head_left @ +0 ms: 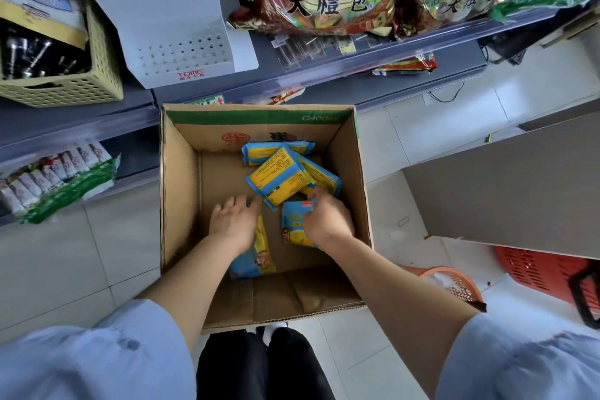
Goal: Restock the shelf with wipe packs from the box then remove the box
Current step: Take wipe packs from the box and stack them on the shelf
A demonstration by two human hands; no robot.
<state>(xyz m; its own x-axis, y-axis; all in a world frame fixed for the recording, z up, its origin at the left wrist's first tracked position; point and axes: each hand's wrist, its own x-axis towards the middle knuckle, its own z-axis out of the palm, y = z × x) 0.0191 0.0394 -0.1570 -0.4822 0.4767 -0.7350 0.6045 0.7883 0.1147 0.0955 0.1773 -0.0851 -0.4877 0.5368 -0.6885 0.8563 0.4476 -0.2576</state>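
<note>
Evidently mid-gathering: both hands reached into the box (181, 191); the right hand (326, 221) pinched a wipe pack (293, 226), the left hand (235, 221) lay open, empty. Next, lift toward the shelf (78, 127) at ten o'clock.

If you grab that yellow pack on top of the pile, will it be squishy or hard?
Probably squishy: the yellow pack has a soft, crinkly wrapper with sealed ends. It likely bends a little but keeps its blocky shape. The shiny wrapper may be a bit slippery, and since it leans on other packs, they might shift.
</note>
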